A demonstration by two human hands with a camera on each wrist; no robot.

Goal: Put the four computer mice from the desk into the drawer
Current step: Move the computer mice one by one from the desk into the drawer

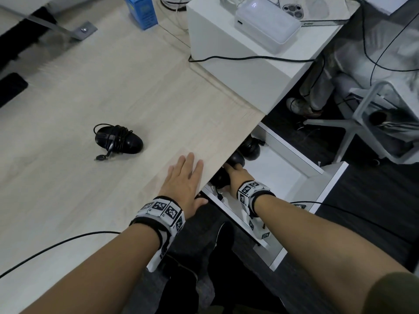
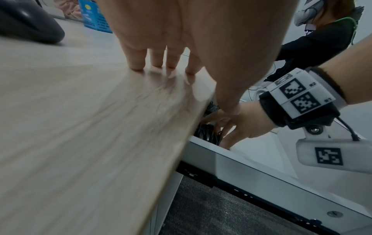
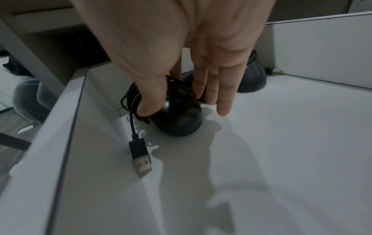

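Observation:
One black mouse (image 1: 119,139), its cable wound round it, lies on the pale wooden desk (image 1: 113,75); it also shows as the dark mouse (image 2: 28,23) in the left wrist view. My left hand (image 1: 184,177) rests flat on the desk edge, fingers straight. My right hand (image 1: 235,175) reaches into the open white drawer (image 1: 278,177). Thumb and fingers pinch a black cable-wrapped mouse (image 3: 177,117) that sits on the drawer floor (image 3: 261,159); its USB plug (image 3: 141,157) trails loose. Two more black mice (image 1: 250,148) (image 1: 237,158) lie further back, partly under the desk.
A white cabinet (image 1: 238,71) with a pale box (image 1: 267,26) and a black cable stands beyond the drawer. A blue carton (image 1: 142,11) sits at the desk's far side. A chair base (image 1: 362,123) and another person's legs (image 1: 317,91) are to the right.

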